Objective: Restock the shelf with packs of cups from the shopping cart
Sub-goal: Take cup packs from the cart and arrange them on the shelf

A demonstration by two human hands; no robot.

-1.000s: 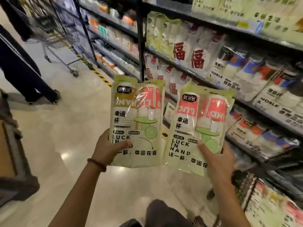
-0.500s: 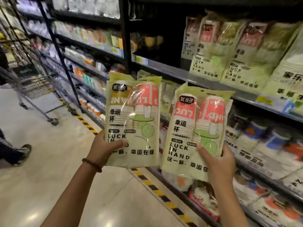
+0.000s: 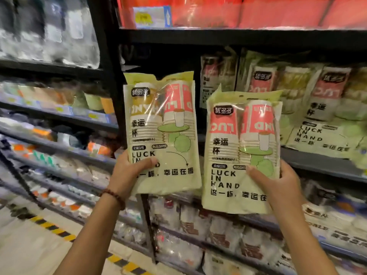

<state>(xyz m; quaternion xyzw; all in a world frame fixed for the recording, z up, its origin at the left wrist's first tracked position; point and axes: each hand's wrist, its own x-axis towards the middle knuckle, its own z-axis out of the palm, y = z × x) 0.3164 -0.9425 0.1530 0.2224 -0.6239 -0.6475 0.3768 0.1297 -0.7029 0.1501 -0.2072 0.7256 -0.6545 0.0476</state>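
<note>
I hold two pale green packs of cups upright in front of the shelving. My left hand (image 3: pixel 127 172) grips the lower left corner of the left pack (image 3: pixel 161 132), thumb across its front. My right hand (image 3: pixel 278 184) grips the lower right edge of the right pack (image 3: pixel 241 155), which hangs a little lower. Behind the right pack, on the shelf (image 3: pixel 317 164) at chest height, stand several matching packs (image 3: pixel 317 112). A dark gap (image 3: pixel 158 60) shows at that shelf's left end, behind the left pack. The shopping cart is out of view.
A black upright post (image 3: pixel 103 46) divides the bays. Lower shelves hold white and red cup packs (image 3: pixel 208 233). Red packs (image 3: pixel 248 10) fill the top shelf. The left bay has blurred goods (image 3: pixel 49 30). Yellow-black tape (image 3: pixel 55 231) runs along the floor.
My view has swung up and closer to the shelving. Both hands have lifted the packs to the level of the shelf with matching packs. The cart at the left is gone from view.
</note>
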